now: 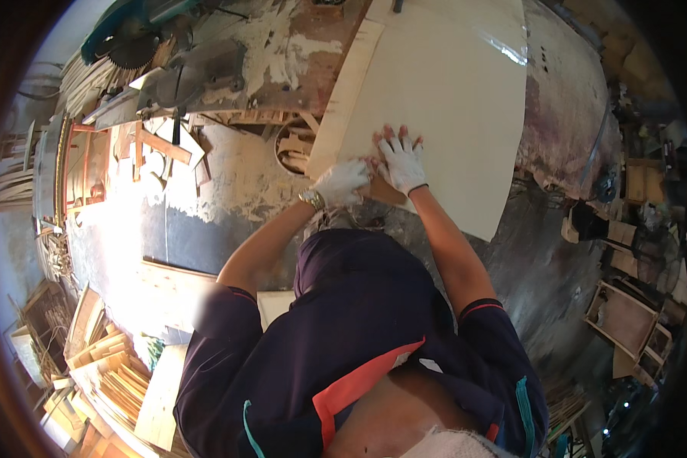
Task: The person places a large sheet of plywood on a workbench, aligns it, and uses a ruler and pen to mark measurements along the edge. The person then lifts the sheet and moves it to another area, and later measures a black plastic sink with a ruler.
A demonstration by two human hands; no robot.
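A large cream-white sheet point(466, 114) lies on the workbench in front of me. Along its left side runs a narrow tan strip point(347, 95). My right hand point(402, 162), in a white glove with bare fingertips, rests flat on the sheet near its close edge, fingers spread. Just to its left is my left hand point(342, 183), also gloved, with a watch point(312, 199) at the wrist. Its fingers are curled at the sheet's near left corner; what they grip is hidden. A brown flat piece point(385, 189) shows between both hands, at the sheet's near edge.
A circular saw blade point(133, 49) on a green machine stands at the far left of the worn bench point(298, 57). Wood offcuts point(118, 382) are piled at the lower left. Wooden frames point(624, 317) and scraps lie along the right. Strong light falls on the left floor.
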